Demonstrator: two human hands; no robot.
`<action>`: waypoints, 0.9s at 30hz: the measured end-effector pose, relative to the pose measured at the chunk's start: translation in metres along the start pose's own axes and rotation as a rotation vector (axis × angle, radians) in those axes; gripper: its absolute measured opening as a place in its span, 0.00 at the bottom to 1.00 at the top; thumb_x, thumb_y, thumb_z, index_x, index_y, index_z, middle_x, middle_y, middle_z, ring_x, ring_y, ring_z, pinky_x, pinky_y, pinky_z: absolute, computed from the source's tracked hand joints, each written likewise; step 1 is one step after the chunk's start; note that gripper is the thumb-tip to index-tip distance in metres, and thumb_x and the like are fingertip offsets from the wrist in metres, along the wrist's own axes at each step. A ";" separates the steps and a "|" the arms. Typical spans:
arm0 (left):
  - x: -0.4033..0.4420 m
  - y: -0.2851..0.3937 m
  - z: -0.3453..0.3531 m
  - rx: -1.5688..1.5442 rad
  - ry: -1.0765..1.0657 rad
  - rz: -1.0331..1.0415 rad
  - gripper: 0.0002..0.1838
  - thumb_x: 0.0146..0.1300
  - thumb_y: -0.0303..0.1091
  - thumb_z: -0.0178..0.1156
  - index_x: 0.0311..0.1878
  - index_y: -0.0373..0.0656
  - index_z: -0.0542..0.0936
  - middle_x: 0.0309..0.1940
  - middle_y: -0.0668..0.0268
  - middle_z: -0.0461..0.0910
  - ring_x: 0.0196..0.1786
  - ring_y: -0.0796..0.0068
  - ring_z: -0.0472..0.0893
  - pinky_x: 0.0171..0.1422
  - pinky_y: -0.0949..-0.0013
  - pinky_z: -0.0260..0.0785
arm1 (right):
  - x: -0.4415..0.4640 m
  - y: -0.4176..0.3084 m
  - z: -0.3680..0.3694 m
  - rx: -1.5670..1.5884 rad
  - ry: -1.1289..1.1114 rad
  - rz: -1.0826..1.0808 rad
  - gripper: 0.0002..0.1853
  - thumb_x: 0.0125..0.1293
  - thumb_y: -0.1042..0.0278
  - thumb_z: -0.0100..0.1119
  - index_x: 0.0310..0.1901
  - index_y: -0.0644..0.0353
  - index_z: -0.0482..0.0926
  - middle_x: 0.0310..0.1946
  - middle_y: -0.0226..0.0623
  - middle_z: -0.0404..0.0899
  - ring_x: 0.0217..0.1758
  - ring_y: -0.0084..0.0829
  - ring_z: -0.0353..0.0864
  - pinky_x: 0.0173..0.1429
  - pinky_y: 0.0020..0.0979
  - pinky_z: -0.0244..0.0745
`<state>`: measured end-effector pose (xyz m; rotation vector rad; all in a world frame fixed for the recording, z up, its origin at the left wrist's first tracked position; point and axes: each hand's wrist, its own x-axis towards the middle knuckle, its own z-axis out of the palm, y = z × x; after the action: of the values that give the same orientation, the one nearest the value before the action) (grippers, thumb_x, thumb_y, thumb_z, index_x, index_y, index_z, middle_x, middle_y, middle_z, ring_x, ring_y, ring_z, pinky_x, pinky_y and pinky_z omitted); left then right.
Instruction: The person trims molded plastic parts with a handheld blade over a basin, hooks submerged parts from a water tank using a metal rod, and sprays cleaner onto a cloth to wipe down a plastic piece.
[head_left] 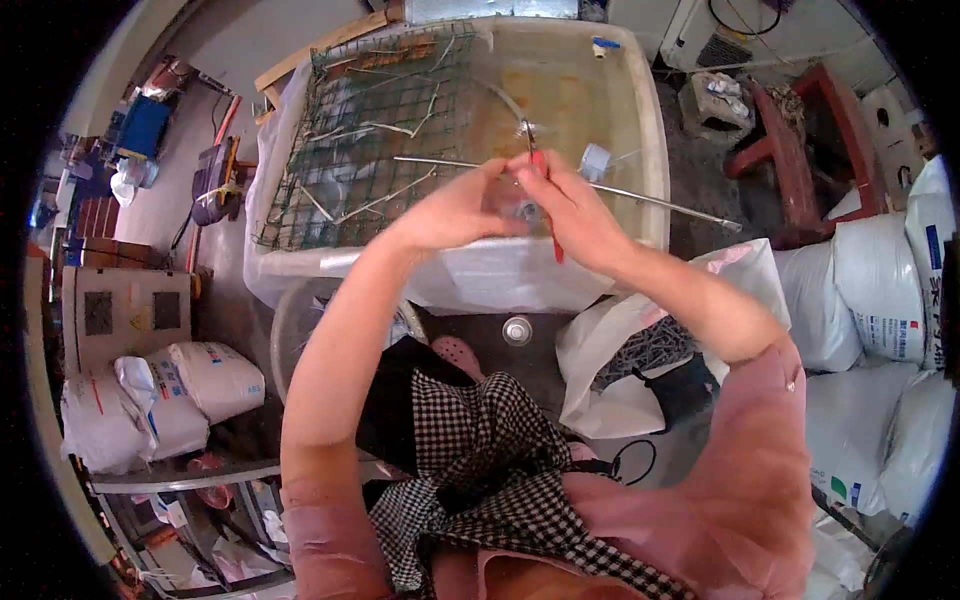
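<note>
At upper center, your right hand [578, 208] grips a red-handled tool [558, 244]; your left hand [450, 208] curls beside blurred clear plastic [524, 210], its hold unclear, over a white tub [470, 278], sacks [878, 285] at far right.

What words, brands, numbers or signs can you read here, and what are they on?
None reads clearly enough to quote.
Plump white sack at right: blue print, too small and blurred.
Far-right sack: large dark characters, too distorted to read.
White sacks at left: coloured print, too blurred.
Boxy cabinet at left: yellow mark, too small.
</note>
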<state>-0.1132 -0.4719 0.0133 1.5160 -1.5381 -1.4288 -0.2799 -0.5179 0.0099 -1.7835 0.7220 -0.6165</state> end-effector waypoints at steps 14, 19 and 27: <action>-0.044 -0.043 0.025 1.087 0.611 0.174 0.10 0.53 0.25 0.51 0.39 0.40 0.75 0.30 0.57 0.75 0.35 0.56 0.74 0.35 0.60 0.64 | 0.067 0.164 -0.119 -0.929 -0.194 0.351 0.27 0.60 0.50 0.53 0.50 0.68 0.68 0.45 0.55 0.74 0.49 0.47 0.74 0.54 0.38 0.68; -0.073 -0.049 0.057 0.872 0.745 0.148 0.09 0.47 0.24 0.54 0.35 0.40 0.73 0.27 0.59 0.74 0.34 0.59 0.74 0.41 0.61 0.63 | 0.014 0.284 -0.132 -1.319 -0.469 0.379 0.21 0.59 0.60 0.51 0.48 0.68 0.69 0.45 0.57 0.73 0.51 0.53 0.71 0.54 0.43 0.68; -0.089 -0.065 0.067 0.848 0.848 0.191 0.08 0.48 0.23 0.54 0.34 0.40 0.71 0.26 0.60 0.74 0.32 0.57 0.74 0.38 0.60 0.63 | 0.020 0.222 -0.153 -1.129 -0.191 0.235 0.12 0.61 0.71 0.46 0.46 0.60 0.61 0.31 0.53 0.76 0.38 0.53 0.76 0.41 0.47 0.70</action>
<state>-0.1315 -0.3559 -0.0396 1.9668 -1.6740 0.1092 -0.4138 -0.6861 -0.1537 -2.6493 1.2559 0.2135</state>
